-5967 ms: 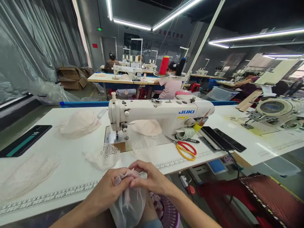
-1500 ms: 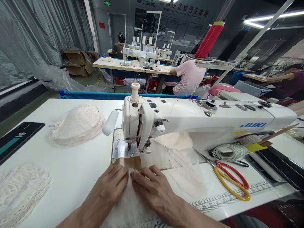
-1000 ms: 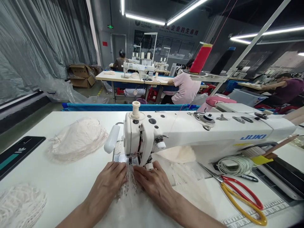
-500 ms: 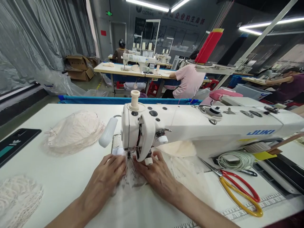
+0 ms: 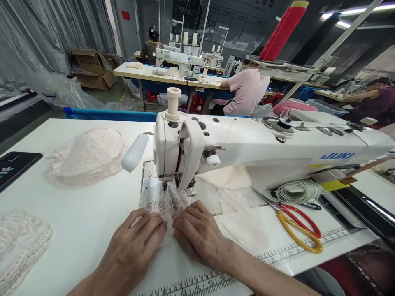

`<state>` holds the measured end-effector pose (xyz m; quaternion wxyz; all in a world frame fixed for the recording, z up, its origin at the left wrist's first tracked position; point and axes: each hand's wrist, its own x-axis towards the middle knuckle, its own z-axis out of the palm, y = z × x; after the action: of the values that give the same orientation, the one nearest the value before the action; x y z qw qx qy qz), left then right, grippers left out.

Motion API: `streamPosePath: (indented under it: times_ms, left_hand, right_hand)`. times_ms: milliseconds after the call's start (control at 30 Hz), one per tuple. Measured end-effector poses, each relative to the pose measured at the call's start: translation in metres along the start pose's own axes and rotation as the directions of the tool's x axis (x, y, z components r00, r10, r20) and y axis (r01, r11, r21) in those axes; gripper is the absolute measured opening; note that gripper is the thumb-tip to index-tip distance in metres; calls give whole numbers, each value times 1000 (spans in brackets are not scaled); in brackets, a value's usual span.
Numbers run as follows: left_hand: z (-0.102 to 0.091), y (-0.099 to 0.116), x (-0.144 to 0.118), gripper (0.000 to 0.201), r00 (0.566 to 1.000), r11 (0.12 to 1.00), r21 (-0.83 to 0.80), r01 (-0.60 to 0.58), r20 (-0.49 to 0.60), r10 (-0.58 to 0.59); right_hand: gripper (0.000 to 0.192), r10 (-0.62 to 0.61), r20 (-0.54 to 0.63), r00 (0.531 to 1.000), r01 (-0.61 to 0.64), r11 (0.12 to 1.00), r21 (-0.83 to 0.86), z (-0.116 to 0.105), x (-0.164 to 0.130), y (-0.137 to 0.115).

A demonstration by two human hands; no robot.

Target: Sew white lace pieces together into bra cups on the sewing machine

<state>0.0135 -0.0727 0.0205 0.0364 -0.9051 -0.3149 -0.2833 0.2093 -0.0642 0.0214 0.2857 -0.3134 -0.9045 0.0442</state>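
Observation:
A piece of sheer white lace (image 5: 154, 197) lies gathered under the presser foot of the white sewing machine (image 5: 262, 144). Its near edge runs down between my two hands. My left hand (image 5: 137, 236) has its fingers curled down on the left side of the lace. On the right side, my right hand (image 5: 200, 232) pinches the lace with bent fingers. Both hands rest at the table just in front of the needle area, and their fingertips are partly hidden. Cream fabric (image 5: 243, 222) spreads to the right of my right hand, partly under the machine arm.
Red-and-yellow-handled scissors (image 5: 299, 228) lie at the right beside a coil of pale cord (image 5: 298, 191). Lace pieces (image 5: 88, 158) and a dark phone (image 5: 18, 166) sit at left. A printed ruler (image 5: 200, 283) crosses the front edge. Co-workers sit at machines beyond.
Both hands have drawn back from beside the needle toward the table's front edge, and more lace shows spread before the presser foot. The camera view has tilted down.

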Motion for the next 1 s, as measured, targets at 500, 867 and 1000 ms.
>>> streamPosePath:
  times_ms: [500, 867, 1000]
  left_hand:
    - [5, -6, 11, 25, 973, 970, -109, 219, 94, -209]
    - [2, 2, 6, 28, 989, 983, -105, 147, 42, -144]
    - [3, 2, 3, 26, 996, 990, -110, 93, 25, -91]
  right_hand:
    - [15, 78, -3, 997, -78, 997, 2, 5, -4, 2]
    - [17, 22, 80, 997, -28, 997, 65, -10, -7, 1]
    - [18, 4, 91, 996, -12, 996, 88, -10, -8, 1]
